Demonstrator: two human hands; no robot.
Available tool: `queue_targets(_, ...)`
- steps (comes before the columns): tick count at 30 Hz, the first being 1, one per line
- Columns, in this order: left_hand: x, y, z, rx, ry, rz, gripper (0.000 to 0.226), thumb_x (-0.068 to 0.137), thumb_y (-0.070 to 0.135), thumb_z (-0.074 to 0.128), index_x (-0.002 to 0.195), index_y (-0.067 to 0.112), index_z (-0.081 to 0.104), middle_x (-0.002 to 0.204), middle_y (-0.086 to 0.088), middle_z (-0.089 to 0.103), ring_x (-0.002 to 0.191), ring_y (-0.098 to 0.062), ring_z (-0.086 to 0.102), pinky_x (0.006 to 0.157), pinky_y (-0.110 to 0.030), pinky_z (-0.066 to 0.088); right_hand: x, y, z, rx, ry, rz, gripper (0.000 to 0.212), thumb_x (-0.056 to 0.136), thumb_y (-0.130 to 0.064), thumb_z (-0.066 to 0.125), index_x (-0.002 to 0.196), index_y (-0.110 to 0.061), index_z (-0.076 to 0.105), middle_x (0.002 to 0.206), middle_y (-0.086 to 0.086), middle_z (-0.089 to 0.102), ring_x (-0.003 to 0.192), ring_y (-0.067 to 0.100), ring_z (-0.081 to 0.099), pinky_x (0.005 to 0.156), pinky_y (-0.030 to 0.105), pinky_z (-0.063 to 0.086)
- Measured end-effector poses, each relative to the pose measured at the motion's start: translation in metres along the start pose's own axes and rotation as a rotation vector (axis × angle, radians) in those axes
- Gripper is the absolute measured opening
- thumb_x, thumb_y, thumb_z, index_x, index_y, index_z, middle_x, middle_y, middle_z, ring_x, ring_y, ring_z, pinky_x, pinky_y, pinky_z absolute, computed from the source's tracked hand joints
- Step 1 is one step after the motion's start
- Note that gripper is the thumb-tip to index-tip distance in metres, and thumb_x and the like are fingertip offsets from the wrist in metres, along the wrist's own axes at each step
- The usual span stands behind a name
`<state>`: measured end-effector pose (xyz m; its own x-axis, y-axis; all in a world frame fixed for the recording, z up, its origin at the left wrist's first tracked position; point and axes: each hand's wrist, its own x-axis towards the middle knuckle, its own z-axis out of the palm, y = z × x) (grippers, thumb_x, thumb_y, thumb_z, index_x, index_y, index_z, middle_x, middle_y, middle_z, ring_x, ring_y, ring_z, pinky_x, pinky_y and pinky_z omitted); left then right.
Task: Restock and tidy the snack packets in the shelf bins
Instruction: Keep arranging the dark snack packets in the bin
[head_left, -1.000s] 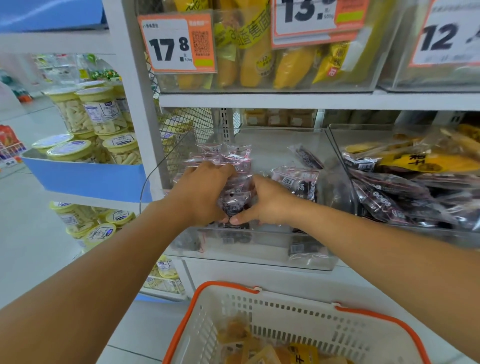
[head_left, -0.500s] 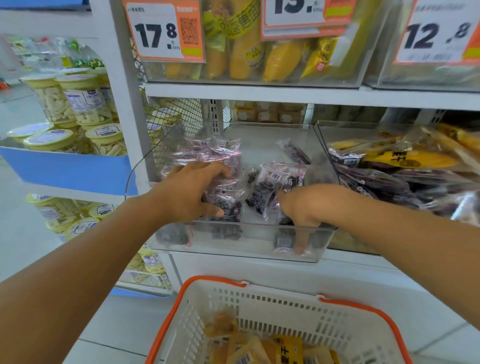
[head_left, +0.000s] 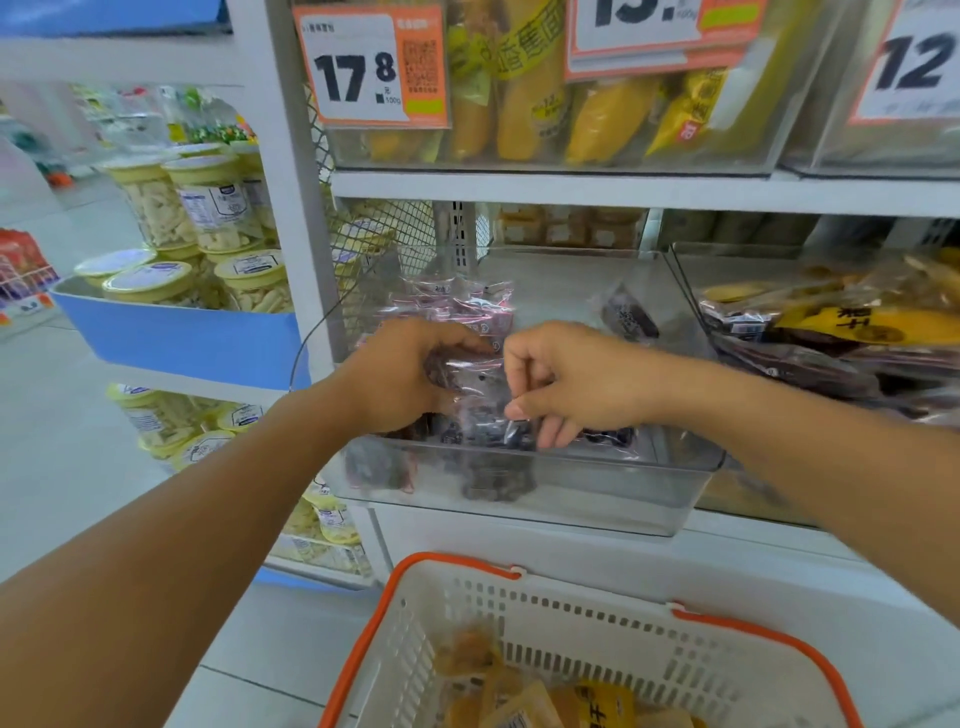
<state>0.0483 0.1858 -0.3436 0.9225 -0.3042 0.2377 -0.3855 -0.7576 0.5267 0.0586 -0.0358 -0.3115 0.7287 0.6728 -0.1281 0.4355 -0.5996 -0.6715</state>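
At centre frame, crinkly clear packets of dark snacks (head_left: 475, 384) sit in the transparent plastic bin (head_left: 597, 499). The left hand (head_left: 400, 374) grips one; the right hand (head_left: 566, 379) pinches its edge. Tidying looks underway; next likely calls for laying it flat. Below, a slotted white basket (head_left: 571, 623) holds yellow packets (head_left: 602, 706).

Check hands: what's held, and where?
Both hands grip one clear packet of dark snacks over the bin: left hand at its left edge, right hand at its right.

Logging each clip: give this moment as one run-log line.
step: tidying | left hand: grips dark snack packets | right hand: pinches same packets | place: over clear bin | basket: below
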Motion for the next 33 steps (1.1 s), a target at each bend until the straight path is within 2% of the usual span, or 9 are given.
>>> queue_targets(3,-0.001,0.001,-0.013,-0.203,0.051,-0.083,0.018,0.094,0.017,0.066,0.108,0.025,0.072,0.106,0.009,0.074,0.102,0.000,0.067,0.095,-0.031,0.052,0.012,0.002,0.024,0.236,0.164,0.049,0.018,0.094,-0.009,0.068,0.088,-0.010,0.052,0.076,0.014,0.067,0.071,0.028,0.076,0.065,0.042,0.064)
queue_targets(7,-0.006,0.004,-0.023,-0.117,-0.069,-0.083,0.042,0.072,0.070,0.070,0.090,0.032,0.074,0.114,0.013,0.069,0.111,-0.006,0.061,0.101,-0.034,0.043,0.015,-0.009,0.029,0.212,0.158,0.121,0.015,0.092,-0.022,0.073,0.089,-0.012,0.061,0.086,0.013,0.070,0.073,0.027,0.076,0.062,0.039,0.064)
queue_targets(10,-0.007,0.002,-0.012,0.245,-0.145,0.014,0.044,0.058,0.066,0.078,0.082,0.029,0.073,0.129,0.012,0.057,0.119,-0.009,0.052,0.102,-0.037,0.043,0.012,-0.009,-0.010,0.043,0.127,0.181,0.038,0.095,-0.049,0.062,0.092,-0.012,0.069,0.087,0.009,0.073,0.070,0.023,0.074,0.064,0.036,0.062)
queue_targets(13,-0.005,-0.001,-0.009,0.196,-0.083,0.029,0.038,0.063,0.052,0.083,0.080,0.020,0.072,0.129,0.010,0.056,0.117,-0.010,0.051,0.099,-0.034,0.043,0.016,0.008,-0.034,-0.594,0.285,0.245,0.039,0.097,-0.048,0.060,0.100,-0.010,0.066,0.096,0.008,0.068,0.083,0.023,0.064,0.072,0.033,0.049)
queue_targets(17,-0.009,-0.003,-0.008,0.105,0.002,0.082,0.036,0.062,0.048,0.081,0.076,0.016,0.071,0.121,0.002,0.063,0.111,-0.010,0.055,0.094,-0.032,0.045,0.025,0.020,-0.009,-0.733,-0.075,0.491,0.062,0.099,-0.058,0.047,0.124,-0.004,0.061,0.112,0.011,0.061,0.098,0.028,0.059,0.075,0.031,0.043)
queue_targets(23,-0.017,0.001,-0.001,0.077,0.117,0.145,0.039,0.063,0.049,0.079,0.075,0.015,0.064,0.094,-0.009,0.067,0.094,-0.028,0.061,0.081,-0.048,0.049,0.037,0.028,-0.011,-0.554,0.189,0.428,0.035,0.092,-0.025,0.073,0.069,-0.009,0.053,0.066,0.003,0.047,0.057,0.016,0.044,0.045,0.026,0.033)
queue_targets(25,-0.018,0.001,-0.002,0.063,0.112,0.109,0.040,0.062,0.051,0.079,0.075,0.017,0.063,0.096,-0.008,0.067,0.097,-0.026,0.061,0.082,-0.048,0.049,0.035,0.028,-0.012,-0.473,0.234,0.400,0.016,0.087,-0.013,0.077,0.085,-0.004,0.064,0.075,0.004,0.057,0.066,0.019,0.056,0.053,0.025,0.046)
queue_targets(29,-0.019,-0.002,-0.006,0.061,0.067,0.045,0.038,0.061,0.048,0.083,0.077,0.018,0.066,0.113,0.000,0.066,0.108,-0.016,0.059,0.090,-0.036,0.049,0.014,0.011,-0.028,-0.222,0.329,0.099,0.055,0.084,-0.004,0.078,0.135,-0.012,0.058,0.085,0.004,0.063,0.078,0.017,0.061,0.086,0.033,0.056)
queue_targets(33,-0.020,-0.014,-0.016,0.027,-0.057,0.009,0.021,0.074,0.033,0.084,0.086,0.017,0.076,0.132,0.009,0.058,0.123,0.001,0.049,0.101,-0.021,0.037,-0.015,-0.023,-0.055,-0.454,0.396,-0.191,0.051,0.083,-0.009,0.079,0.131,-0.019,0.065,0.080,0.001,0.068,0.078,0.019,0.066,0.082,0.021,0.051)
